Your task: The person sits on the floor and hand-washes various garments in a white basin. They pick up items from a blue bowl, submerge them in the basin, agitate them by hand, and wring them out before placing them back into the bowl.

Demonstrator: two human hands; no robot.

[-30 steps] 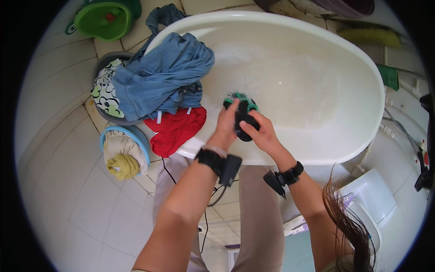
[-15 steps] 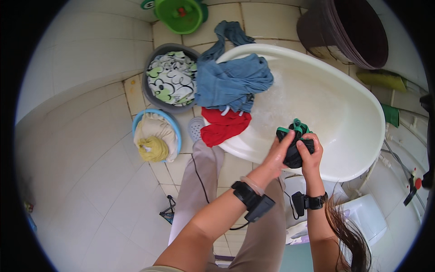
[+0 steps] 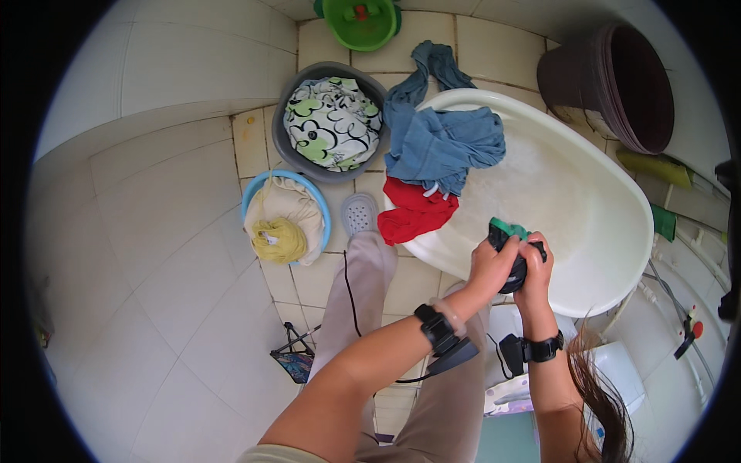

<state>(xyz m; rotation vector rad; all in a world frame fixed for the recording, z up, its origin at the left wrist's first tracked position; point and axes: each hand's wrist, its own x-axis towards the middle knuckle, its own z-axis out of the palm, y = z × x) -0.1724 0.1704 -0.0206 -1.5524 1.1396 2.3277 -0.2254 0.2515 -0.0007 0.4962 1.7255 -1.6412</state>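
Both my hands are closed on a bunched black cloth with green trim (image 3: 505, 229), over the near side of a white tub (image 3: 587, 193). My left hand (image 3: 492, 266) grips it from the left, and my right hand (image 3: 535, 270) presses in from the right, close beside it. Much of the cloth is hidden in my fingers, so its kind does not show. Over the tub's left rim hangs blue clothing (image 3: 451, 143), with one end trailing to the floor. Below it a red cloth (image 3: 417, 210) drapes over the same rim. Cloudy water (image 3: 532, 166) lies in the tub.
To the left stand a grey basin (image 3: 289, 147) with patterned fabric (image 3: 332, 123) and a blue basin (image 3: 326, 212) with beige and yellow cloth. A green tub (image 3: 359, 27) is at the far wall, a dark bucket (image 3: 575, 77) at the far right. Pipes (image 3: 687, 309) run along the right wall.
My hands have come closer together and squeeze the black cloth into a tighter bundle. The view has shifted, so the basins and clothes appear farther right.
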